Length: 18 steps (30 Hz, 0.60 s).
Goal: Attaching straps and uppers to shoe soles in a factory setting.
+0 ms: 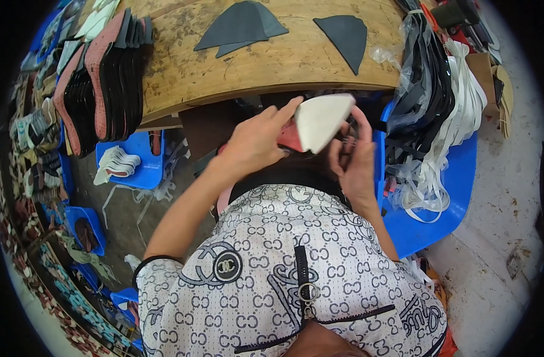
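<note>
Just beyond my lap, in front of the table edge, I hold a red shoe insole (290, 137) with a cream-white rounded toe piece (324, 119) over its end. My left hand (257, 140) is closed round the red part, thumb and fingers pressed on it. My right hand (358, 160) is at the other side, its fingers bent round the edge of the white piece. Some of its fingers are blurred and partly hidden. On the wooden table (176, 71) lie several dark grey curved pieces, a small stack (242, 27) and a single one (346, 38).
Stacks of pink-and-black insoles (108, 83) stand at the table's left end. Bundles of black strips (423, 83) and white straps (462, 101) hang at the right over a blue bin (429, 232). A blue tray (147, 160) with white pieces sits at left. Crowded shelves (52, 250) line the far left.
</note>
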Each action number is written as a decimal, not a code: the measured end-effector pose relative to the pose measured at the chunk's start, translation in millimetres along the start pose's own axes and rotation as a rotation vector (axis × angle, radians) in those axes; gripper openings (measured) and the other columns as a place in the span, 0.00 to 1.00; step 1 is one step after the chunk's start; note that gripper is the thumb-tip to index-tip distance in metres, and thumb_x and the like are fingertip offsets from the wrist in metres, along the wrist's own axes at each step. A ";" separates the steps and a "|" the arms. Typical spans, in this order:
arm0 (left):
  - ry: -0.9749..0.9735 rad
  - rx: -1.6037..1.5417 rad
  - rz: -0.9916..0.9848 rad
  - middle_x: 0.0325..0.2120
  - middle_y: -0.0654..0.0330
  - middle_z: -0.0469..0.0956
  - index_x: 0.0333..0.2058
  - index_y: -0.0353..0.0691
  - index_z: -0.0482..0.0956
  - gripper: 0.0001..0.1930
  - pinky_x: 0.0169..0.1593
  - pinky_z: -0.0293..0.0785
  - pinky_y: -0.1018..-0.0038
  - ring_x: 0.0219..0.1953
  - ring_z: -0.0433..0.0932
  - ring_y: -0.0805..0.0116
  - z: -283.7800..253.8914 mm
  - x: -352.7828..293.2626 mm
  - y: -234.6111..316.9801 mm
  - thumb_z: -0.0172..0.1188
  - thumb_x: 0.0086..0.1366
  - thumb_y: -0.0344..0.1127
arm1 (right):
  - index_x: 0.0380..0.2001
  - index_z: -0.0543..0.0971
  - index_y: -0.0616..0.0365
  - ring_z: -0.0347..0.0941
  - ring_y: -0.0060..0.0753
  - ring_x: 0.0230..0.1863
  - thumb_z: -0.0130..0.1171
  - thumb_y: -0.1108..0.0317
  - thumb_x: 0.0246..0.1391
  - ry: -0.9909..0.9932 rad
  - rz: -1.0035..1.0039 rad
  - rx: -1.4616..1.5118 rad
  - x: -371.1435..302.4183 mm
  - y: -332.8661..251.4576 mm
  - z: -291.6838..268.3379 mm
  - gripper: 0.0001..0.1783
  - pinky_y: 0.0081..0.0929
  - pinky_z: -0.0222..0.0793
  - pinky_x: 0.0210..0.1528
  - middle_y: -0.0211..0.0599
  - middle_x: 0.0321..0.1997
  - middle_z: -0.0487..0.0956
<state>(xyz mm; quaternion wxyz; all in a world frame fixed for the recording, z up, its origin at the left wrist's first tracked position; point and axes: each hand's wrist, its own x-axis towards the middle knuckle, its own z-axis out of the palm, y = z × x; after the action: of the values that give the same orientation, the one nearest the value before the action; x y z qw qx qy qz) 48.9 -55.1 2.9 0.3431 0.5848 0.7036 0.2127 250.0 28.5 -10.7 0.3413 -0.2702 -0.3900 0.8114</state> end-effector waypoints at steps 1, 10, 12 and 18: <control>0.109 0.174 0.099 0.36 0.52 0.71 0.65 0.38 0.52 0.49 0.42 0.72 0.60 0.38 0.74 0.49 15.3 4.6 -0.6 0.66 0.43 0.25 | 0.65 0.56 0.59 0.71 0.22 0.26 0.54 0.62 0.60 0.008 -0.079 -0.283 6.0 5.3 14.1 0.33 0.16 0.66 0.25 0.44 0.55 0.73; -0.171 -1.585 -0.375 0.49 0.41 0.75 0.61 0.30 0.61 0.32 0.54 0.73 0.66 0.49 0.77 0.57 5.3 -23.6 -42.2 0.35 0.74 0.54 | 0.41 0.80 0.67 0.78 0.26 0.37 0.59 0.63 0.56 0.032 -0.013 -0.286 43.8 -11.0 26.3 0.17 0.22 0.71 0.40 0.39 0.37 0.82; -0.347 -1.725 -0.447 0.46 0.42 0.77 0.58 0.28 0.65 0.37 0.48 0.77 0.67 0.43 0.80 0.58 23.2 -38.5 -30.6 0.28 0.72 0.60 | 0.41 0.80 0.67 0.77 0.26 0.36 0.59 0.62 0.55 0.035 -0.009 -0.338 43.5 1.3 21.5 0.17 0.22 0.71 0.40 0.38 0.36 0.82; -0.163 -1.033 -0.441 0.26 0.49 0.78 0.39 0.28 0.73 0.30 0.38 0.73 0.68 0.29 0.76 0.59 35.8 -37.7 -25.9 0.33 0.74 0.54 | 0.35 0.80 0.65 0.75 0.23 0.35 0.61 0.61 0.54 0.149 0.006 -0.365 45.6 10.9 33.0 0.16 0.23 0.69 0.39 0.35 0.33 0.81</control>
<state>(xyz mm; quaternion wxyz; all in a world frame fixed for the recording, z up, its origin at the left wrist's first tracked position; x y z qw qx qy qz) 60.6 -101.1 -30.6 0.6741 0.1948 0.5849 0.4068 194.6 43.5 -9.3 0.3123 -0.3880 -0.5034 0.7061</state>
